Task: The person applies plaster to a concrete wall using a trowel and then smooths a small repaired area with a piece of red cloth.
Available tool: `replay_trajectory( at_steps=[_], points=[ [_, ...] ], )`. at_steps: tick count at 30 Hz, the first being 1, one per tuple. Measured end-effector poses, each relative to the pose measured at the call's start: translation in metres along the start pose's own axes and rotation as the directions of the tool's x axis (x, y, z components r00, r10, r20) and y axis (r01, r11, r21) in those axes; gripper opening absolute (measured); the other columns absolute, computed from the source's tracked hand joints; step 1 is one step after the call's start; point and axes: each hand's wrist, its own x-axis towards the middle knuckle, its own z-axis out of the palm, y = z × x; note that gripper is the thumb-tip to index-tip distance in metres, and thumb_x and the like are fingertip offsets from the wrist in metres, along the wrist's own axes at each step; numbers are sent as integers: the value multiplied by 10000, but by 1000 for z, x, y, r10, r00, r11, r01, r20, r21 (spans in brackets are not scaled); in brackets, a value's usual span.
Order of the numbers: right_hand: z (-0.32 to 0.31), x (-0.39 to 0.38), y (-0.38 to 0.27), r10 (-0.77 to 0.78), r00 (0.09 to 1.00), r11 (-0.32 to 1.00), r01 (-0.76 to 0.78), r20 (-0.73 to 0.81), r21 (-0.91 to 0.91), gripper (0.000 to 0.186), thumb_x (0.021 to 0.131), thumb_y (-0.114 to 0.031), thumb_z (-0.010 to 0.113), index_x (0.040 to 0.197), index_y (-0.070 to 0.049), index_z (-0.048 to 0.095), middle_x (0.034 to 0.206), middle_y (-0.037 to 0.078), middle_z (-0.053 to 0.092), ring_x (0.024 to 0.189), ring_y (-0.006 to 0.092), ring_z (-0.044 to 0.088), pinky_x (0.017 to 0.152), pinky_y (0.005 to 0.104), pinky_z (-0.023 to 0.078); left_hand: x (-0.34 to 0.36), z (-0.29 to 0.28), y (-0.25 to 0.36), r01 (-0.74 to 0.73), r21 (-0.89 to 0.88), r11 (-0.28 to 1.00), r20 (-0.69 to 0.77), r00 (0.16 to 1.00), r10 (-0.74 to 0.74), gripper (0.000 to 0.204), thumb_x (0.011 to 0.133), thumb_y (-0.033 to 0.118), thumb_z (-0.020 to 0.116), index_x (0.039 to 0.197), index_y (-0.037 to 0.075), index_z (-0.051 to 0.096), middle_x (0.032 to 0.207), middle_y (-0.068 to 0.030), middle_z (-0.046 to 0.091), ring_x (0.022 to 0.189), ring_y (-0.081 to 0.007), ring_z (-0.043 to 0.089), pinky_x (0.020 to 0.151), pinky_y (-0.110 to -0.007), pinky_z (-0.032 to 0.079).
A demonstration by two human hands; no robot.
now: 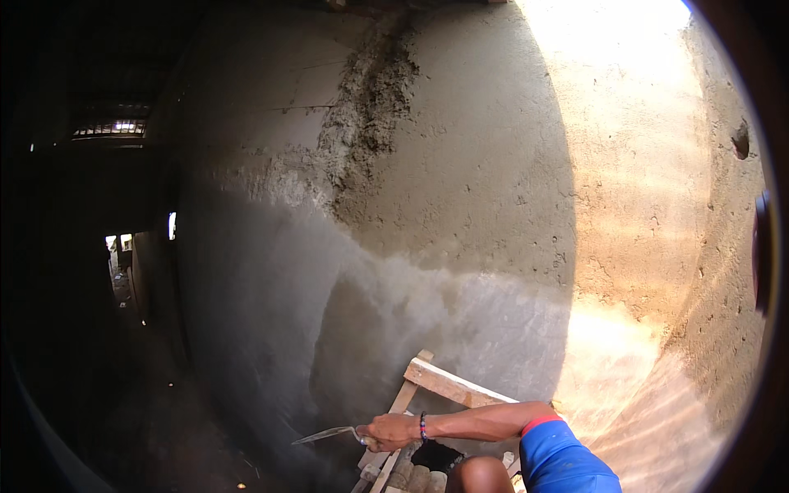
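Observation:
My right hand (388, 433) is closed around the handle of a trowel (325, 435). Its thin metal blade points left, away from my fist, and is apart from the wall as far as I can see. The wall (468, 189) in front carries rough grey-brown plaster above and a smoother, paler coat lower down. A darker, damp-looking patch (349, 345) lies on the smooth coat above the trowel. My left hand is outside the picture.
A wooden frame of planks (448, 382) stands below my right forearm, close to the wall. My bent knee (481, 475) shows at the lower edge. A rough, unsmoothed strip (366, 107) runs down the upper wall. Bright sunlight falls on the right side; the left is dark, with small openings (123, 263).

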Motion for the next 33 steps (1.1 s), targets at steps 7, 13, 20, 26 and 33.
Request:
replay_trajectory(
  at_steps=[7, 13, 20, 26, 33],
  points=[
    [-19, -101, 76, 193, 907, 972, -124, -375, 201, 328, 903, -320, 610, 1028, -26, 539, 760, 195, 583, 750, 367, 595, 697, 465, 461, 23, 45, 19, -38, 30, 999, 155, 987, 33, 376, 970, 411, 587, 1198, 114, 619, 1022, -72, 651, 896, -213, 614, 819, -363, 513],
    [-15, -177, 77, 522, 765, 822, -335, -377, 460, 376, 946, -380, 588, 1031, -17, 543, 741, 115, 494, 735, 179, 487, 664, 379, 430, 33, 79, 21, -54, 39, 998, 277, 960, 41, 380, 974, 404, 578, 1200, 100, 615, 1029, -82, 649, 904, -217, 613, 825, -370, 513],
    [7, -210, 83, 567, 692, 804, -345, -447, 485, 372, 967, -380, 569, 964, -13, 503, 717, 142, 505, 687, 256, 510, 654, 408, 435, 42, 112, 21, -72, 42, 997, 407, 912, 49, 386, 979, 396, 568, 1203, 85, 610, 1036, -93, 647, 914, -223, 613, 832, -377, 513],
    [24, -223, 94, 579, 636, 803, -340, -509, 489, 405, 997, -418, 529, 982, -15, 495, 731, 162, 515, 695, 267, 519, 665, 414, 429, 45, 133, 14, -67, 39, 997, 489, 872, 39, 391, 983, 390, 559, 1205, 71, 606, 1042, -102, 645, 922, -228, 612, 838, -383, 514],
    [61, -237, 114, 661, 546, 738, -351, -515, 576, 379, 1004, -394, 514, 966, -17, 505, 734, 120, 571, 701, 245, 554, 683, 384, 450, 47, 149, 2, -46, 47, 998, 551, 834, 13, 397, 988, 382, 548, 1207, 55, 601, 1049, -114, 643, 932, -234, 612, 846, -390, 514]
  ],
)
